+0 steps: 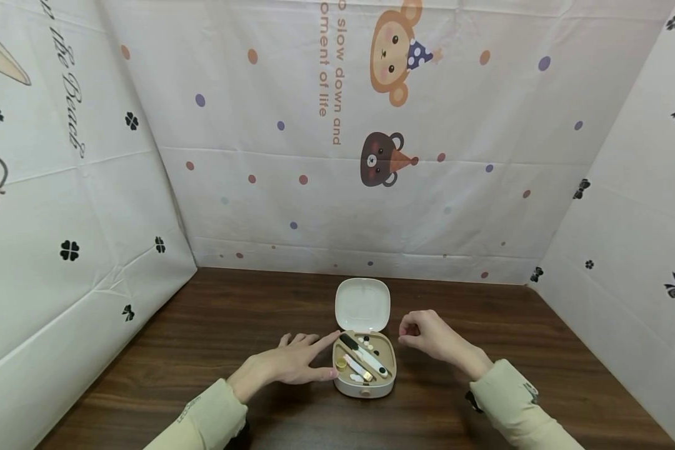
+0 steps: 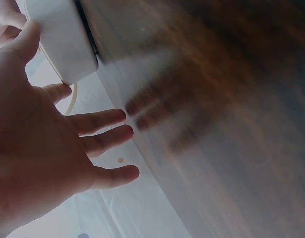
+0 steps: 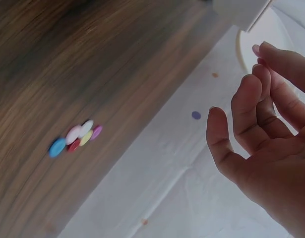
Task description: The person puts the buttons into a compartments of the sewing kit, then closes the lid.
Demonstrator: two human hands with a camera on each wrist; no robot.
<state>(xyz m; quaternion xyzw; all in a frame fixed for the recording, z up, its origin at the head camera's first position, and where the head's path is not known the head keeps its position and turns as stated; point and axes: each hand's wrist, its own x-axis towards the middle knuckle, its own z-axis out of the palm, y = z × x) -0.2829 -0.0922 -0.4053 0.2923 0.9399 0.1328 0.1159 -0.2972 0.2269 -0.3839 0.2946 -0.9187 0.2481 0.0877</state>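
A small white sewing box (image 1: 364,390) stands on the table with its lid (image 1: 362,305) tipped back. Inside its beige tray lie a long white tool with a black end (image 1: 368,358), a shorter white piece with a gold tip (image 1: 358,368), a gold ring-like piece (image 1: 341,362), and black and white buttons (image 1: 369,345). My left hand (image 1: 295,360) touches the box's left side with thumb and forefinger, its other fingers spread. Right of the box, my right hand (image 1: 430,335) pinches a small reddish button (image 3: 261,61) between thumb and forefinger, mostly hidden by the fingertips.
Several coloured buttons (image 3: 75,136), blue, pink, white, red, yellow and purple, lie in a cluster on the wood table (image 3: 68,59) below the right hand. Printed white cloth (image 1: 292,206) hangs behind the table and along both sides.
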